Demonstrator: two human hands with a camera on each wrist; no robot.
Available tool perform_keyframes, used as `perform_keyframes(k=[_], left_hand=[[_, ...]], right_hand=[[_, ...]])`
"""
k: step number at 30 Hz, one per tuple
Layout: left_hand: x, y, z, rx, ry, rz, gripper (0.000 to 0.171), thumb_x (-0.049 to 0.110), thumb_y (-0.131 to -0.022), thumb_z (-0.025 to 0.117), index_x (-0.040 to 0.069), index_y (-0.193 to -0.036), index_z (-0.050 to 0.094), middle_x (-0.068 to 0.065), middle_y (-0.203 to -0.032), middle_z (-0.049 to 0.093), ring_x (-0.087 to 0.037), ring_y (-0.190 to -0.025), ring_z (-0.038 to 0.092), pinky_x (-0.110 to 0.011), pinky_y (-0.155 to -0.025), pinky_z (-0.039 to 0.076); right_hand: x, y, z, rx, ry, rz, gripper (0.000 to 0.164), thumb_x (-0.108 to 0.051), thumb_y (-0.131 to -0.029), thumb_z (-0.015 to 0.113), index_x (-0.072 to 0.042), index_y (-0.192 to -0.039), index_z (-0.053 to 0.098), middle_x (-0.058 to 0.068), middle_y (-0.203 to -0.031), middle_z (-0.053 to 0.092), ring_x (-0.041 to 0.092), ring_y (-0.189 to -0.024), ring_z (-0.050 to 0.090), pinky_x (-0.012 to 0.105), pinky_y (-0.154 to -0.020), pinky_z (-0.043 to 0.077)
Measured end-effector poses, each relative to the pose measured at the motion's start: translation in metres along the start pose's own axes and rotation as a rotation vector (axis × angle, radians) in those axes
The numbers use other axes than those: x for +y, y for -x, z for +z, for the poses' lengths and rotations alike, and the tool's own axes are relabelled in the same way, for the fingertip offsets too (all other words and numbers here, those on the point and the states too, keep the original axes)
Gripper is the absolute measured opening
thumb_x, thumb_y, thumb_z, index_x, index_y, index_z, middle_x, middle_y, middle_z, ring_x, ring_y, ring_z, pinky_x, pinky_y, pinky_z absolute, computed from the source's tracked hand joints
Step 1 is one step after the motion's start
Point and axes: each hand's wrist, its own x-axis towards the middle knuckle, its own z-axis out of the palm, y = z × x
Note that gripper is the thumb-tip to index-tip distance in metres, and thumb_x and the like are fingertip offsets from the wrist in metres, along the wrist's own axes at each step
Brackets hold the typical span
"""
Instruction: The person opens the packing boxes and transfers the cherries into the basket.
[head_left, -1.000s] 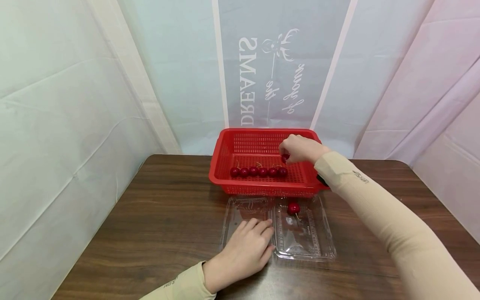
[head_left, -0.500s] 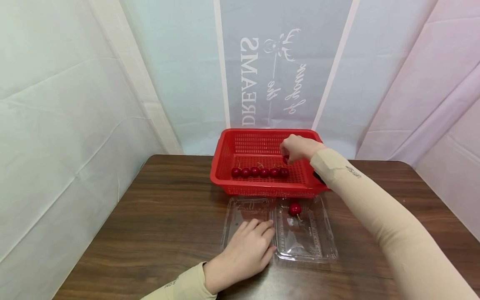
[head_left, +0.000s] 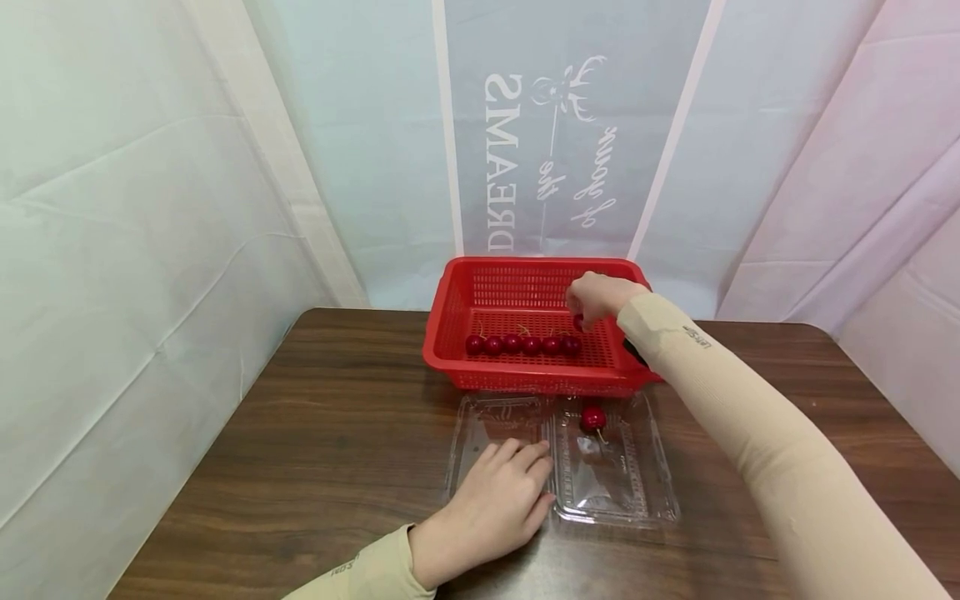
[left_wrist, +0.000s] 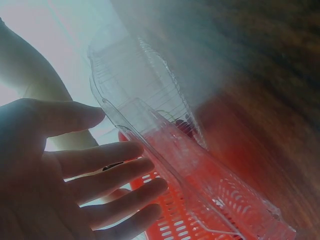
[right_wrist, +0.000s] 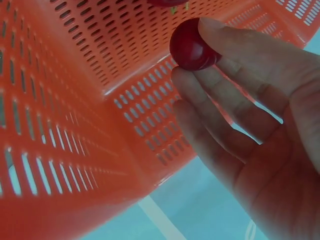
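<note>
My right hand [head_left: 603, 296] is inside the red plastic basket [head_left: 540, 379], pinching a dark red cherry [right_wrist: 192, 45] between thumb and fingertips. In the head view that cherry is mostly covered by the hand. Just in front of it, a row of several cherries [head_left: 531, 345] with stems lies along the basket floor. A single cherry [head_left: 592, 418] sits in the right half of an opened clear plastic clamshell box [head_left: 600, 492]. My left hand [head_left: 491, 500] rests over the box's left half near the middle fold, fingers extended and slightly spread in the left wrist view.
Everything stands on a dark wood-grain table [head_left: 315, 467]. The basket is at the table's back, near a pale printed curtain [head_left: 555, 150]. The box lies close before the basket's front wall. White sheets [head_left: 150, 250] hang at both sides.
My right forearm has swung a little to the left, while the hand keeps its pinch on the cherry and dips slightly. The left hand stays at the box.
</note>
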Motion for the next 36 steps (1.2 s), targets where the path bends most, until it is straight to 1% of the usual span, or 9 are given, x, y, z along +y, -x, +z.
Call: perform_keyframes(k=[2,6,15,21,25,28,29,31,36], left_hand=[[0.000,0.000,0.000,-0.002,0.000,0.001,0.030,0.036,-0.086,0.063,0.013,-0.105,0.068,-0.002,-0.120,0.065,-0.016,-0.102,0.059,-0.030,-0.080,0.047],[0.000,0.000,0.000,-0.006,-0.003,0.002,0.030,0.037,-0.086,0.063,0.013,-0.104,0.068,-0.002,-0.120,0.065,-0.016,-0.102,0.059,-0.030,-0.081,0.046],[0.000,0.001,0.001,-0.017,0.006,0.002,0.031,0.036,-0.087,0.063,0.013,-0.106,0.068,-0.003,-0.121,0.065,-0.017,-0.103,0.058,-0.031,-0.083,0.047],[-0.001,0.000,0.003,-0.015,0.005,0.006,0.030,0.036,-0.086,0.063,0.013,-0.105,0.067,-0.003,-0.121,0.065,-0.017,-0.103,0.058,-0.031,-0.083,0.047],[-0.001,0.000,0.002,-0.012,0.002,0.007,0.030,0.036,-0.086,0.063,0.013,-0.105,0.067,-0.003,-0.120,0.065,-0.017,-0.103,0.058,-0.031,-0.082,0.047],[-0.001,-0.001,0.002,-0.011,-0.002,0.007,0.030,0.037,-0.086,0.063,0.013,-0.105,0.067,-0.003,-0.120,0.065,-0.017,-0.103,0.058,-0.031,-0.082,0.047],[-0.001,-0.001,0.002,-0.011,-0.003,0.007,0.030,0.037,-0.086,0.063,0.013,-0.105,0.067,-0.003,-0.120,0.065,-0.017,-0.103,0.058,-0.031,-0.082,0.047],[-0.001,-0.001,0.001,-0.012,-0.007,0.007,0.031,0.037,-0.087,0.063,0.013,-0.105,0.067,-0.003,-0.121,0.065,-0.017,-0.103,0.058,-0.031,-0.082,0.046],[0.000,-0.001,0.001,-0.012,-0.007,0.006,0.031,0.037,-0.087,0.063,0.013,-0.106,0.067,-0.003,-0.121,0.065,-0.017,-0.103,0.058,-0.031,-0.082,0.046]], right_hand=[[0.002,-0.001,0.001,-0.005,-0.006,0.009,0.041,-0.014,-0.069,0.082,-0.011,-0.108,0.068,0.008,-0.100,0.068,0.025,-0.087,0.061,0.046,-0.080,0.054],[0.004,-0.004,0.005,-0.002,-0.029,0.043,0.040,-0.014,-0.068,0.083,-0.012,-0.105,0.069,0.007,-0.099,0.067,0.025,-0.088,0.059,0.044,-0.078,0.054],[0.004,-0.008,0.013,-0.047,-0.054,0.058,0.034,-0.012,-0.071,0.081,-0.011,-0.102,0.069,0.006,-0.094,0.067,0.024,-0.085,0.059,0.041,-0.077,0.053],[0.005,-0.008,0.015,-0.063,-0.076,0.079,0.037,-0.010,-0.069,0.081,-0.010,-0.104,0.068,0.006,-0.095,0.067,0.025,-0.086,0.059,0.041,-0.078,0.054],[0.007,-0.006,0.016,-0.080,-0.160,0.132,0.041,-0.009,-0.068,0.081,-0.009,-0.105,0.066,0.008,-0.098,0.065,0.027,-0.090,0.057,0.041,-0.079,0.052],[0.009,-0.004,0.017,-0.081,-0.229,0.188,0.045,-0.009,-0.064,0.083,-0.010,-0.105,0.065,0.009,-0.099,0.064,0.028,-0.092,0.056,0.043,-0.078,0.052],[0.010,-0.003,0.017,-0.084,-0.237,0.196,0.045,-0.009,-0.063,0.083,-0.010,-0.105,0.065,0.009,-0.099,0.063,0.029,-0.093,0.055,0.042,-0.078,0.052],[0.010,-0.003,0.018,-0.085,-0.218,0.194,0.044,-0.009,-0.063,0.084,-0.011,-0.103,0.066,0.008,-0.098,0.063,0.028,-0.092,0.056,0.042,-0.077,0.052],[0.010,-0.006,0.019,-0.096,-0.099,0.132,0.035,-0.010,-0.067,0.082,-0.010,-0.099,0.067,0.008,-0.095,0.064,0.027,-0.089,0.056,0.041,-0.076,0.052]])
